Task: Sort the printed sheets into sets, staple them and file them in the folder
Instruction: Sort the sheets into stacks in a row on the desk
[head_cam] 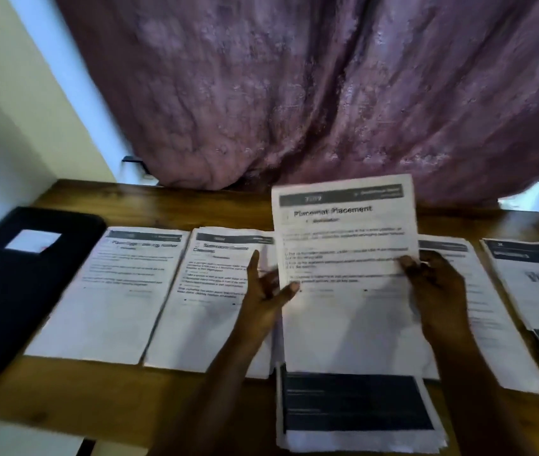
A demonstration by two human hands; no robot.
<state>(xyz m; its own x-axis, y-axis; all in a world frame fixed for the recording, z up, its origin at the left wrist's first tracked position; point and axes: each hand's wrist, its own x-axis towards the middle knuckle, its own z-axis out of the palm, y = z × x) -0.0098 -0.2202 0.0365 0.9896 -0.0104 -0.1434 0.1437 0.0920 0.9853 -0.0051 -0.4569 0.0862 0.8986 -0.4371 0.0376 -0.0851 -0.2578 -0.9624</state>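
Note:
I hold one printed sheet [344, 245] headed "Placement" lifted above the wooden table [113, 399]. My left hand [263, 291] pinches its left edge with the thumb on the front; the index finger points up. My right hand [432, 284] grips its right edge. Below lie piles of printed sheets: a far-left pile [110, 291], a second pile [202, 311], a pile on the right [488, 311] partly behind my right hand, and a far-right pile [538, 291]. A stack with a dark printed block [357, 409] lies near the front edge. The black folder [8, 291] lies shut at the left.
A purple curtain [311, 93] hangs down to the table's back edge. A pale wall [14, 110] stands at the left. The table's front edge runs along the lower left, with bare wood [80, 390] between the piles and that edge.

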